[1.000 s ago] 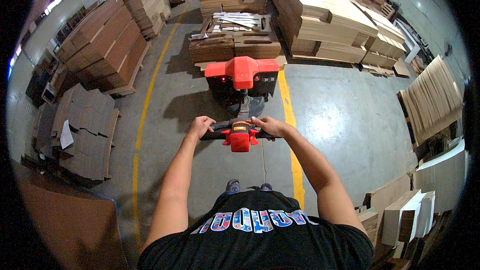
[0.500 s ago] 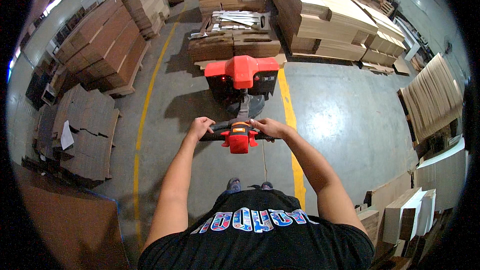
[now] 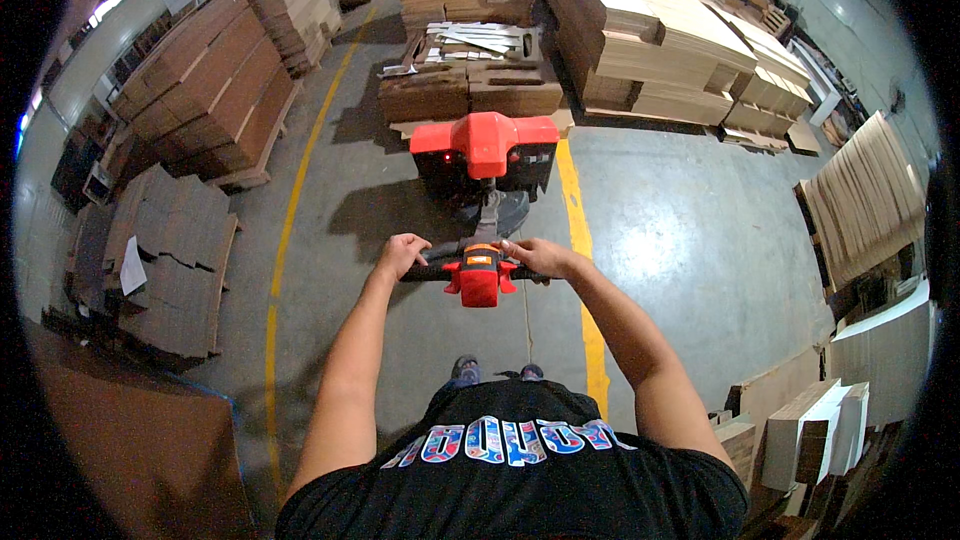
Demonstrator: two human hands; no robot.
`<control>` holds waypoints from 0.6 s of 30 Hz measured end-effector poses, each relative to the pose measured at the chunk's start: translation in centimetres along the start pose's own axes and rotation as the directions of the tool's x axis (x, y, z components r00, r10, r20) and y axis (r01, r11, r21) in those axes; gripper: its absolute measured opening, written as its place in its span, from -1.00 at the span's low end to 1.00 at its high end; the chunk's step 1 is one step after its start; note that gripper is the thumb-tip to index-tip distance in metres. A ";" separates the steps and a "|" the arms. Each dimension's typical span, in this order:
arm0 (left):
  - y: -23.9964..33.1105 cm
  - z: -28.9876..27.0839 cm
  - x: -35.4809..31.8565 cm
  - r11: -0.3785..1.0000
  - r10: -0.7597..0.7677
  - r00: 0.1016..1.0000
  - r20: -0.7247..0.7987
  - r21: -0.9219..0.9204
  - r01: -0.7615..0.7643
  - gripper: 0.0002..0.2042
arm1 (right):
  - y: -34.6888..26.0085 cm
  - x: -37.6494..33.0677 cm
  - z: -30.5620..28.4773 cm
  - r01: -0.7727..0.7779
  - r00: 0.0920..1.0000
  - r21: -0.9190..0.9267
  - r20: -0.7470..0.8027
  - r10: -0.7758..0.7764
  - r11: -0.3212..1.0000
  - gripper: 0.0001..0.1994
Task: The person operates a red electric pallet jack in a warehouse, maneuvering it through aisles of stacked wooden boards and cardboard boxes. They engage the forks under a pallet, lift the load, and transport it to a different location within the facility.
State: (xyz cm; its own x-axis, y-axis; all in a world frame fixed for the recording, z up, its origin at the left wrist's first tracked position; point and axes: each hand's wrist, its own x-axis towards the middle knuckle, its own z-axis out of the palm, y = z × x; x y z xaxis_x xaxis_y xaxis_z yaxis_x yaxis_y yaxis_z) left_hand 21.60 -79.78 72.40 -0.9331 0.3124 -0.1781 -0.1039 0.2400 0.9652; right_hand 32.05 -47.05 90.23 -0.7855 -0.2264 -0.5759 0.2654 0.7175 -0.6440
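Note:
In front of me stands a red and black electric pallet jack [image 3: 485,145], a small red light glowing on its body. Its tiller reaches back to a control head [image 3: 480,278] with red paddles on both sides and an orange top. My left hand [image 3: 403,254] is closed on the left part of the black handle bar. Closed over the right part is my right hand [image 3: 540,257], its thumb close to the control head; its fingertips are mostly hidden. On the far side of the jack sits a load of brown boards [image 3: 515,90] with loose white strips [image 3: 475,40] on top.
Yellow floor lines [image 3: 285,230] run along both sides of the lane. At the left stand stacks of brown board [image 3: 205,90] and grey-brown sheets [image 3: 175,260]. Pale panel stacks [image 3: 650,40] rise at the far right; a leaning sheet stack [image 3: 865,200] and white-edged boards [image 3: 820,430] are nearer.
Almost nothing differs. The surroundings have shifted very slightly in the picture, while both hands keep their hold on the handle.

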 end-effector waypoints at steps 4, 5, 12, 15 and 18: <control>0.5 -0.2 -1.7 1.000 -0.012 1.000 -0.001 0.020 0.012 -0.74 | 0.6 -0.6 0.9 0.117 0.993 -0.020 -0.027 -0.117 0.993 -0.25; 0.6 -0.3 -1.9 1.000 -0.016 1.000 0.000 0.019 0.016 -0.74 | 0.7 -0.7 1.0 0.151 0.988 -0.031 -0.035 -0.152 0.988 -0.26; -6.4 1.6 -1.4 0.999 -0.042 0.999 0.024 0.013 0.042 -0.74 | 6.4 3.4 4.8 0.125 0.992 -0.001 -0.006 -0.125 0.992 -0.29; -10.5 2.4 -0.4 0.998 -0.026 0.999 0.045 -0.061 0.029 -0.74 | 9.3 5.9 6.5 0.051 0.998 0.017 -0.028 -0.051 0.999 -0.29; -8.0 1.3 -0.2 0.999 0.027 0.999 0.037 -0.025 -0.026 -0.73 | 6.6 6.7 3.0 0.083 0.995 0.001 -0.053 -0.082 0.997 -0.26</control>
State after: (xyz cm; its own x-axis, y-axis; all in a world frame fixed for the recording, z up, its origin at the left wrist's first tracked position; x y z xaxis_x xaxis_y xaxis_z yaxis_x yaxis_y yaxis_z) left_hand 23.09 -80.55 64.45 -0.9220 0.3529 -0.1593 -0.0882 0.2090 0.9739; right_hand 30.24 -45.80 80.60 -0.8333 -0.2494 -0.4933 0.2002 0.6957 -0.6899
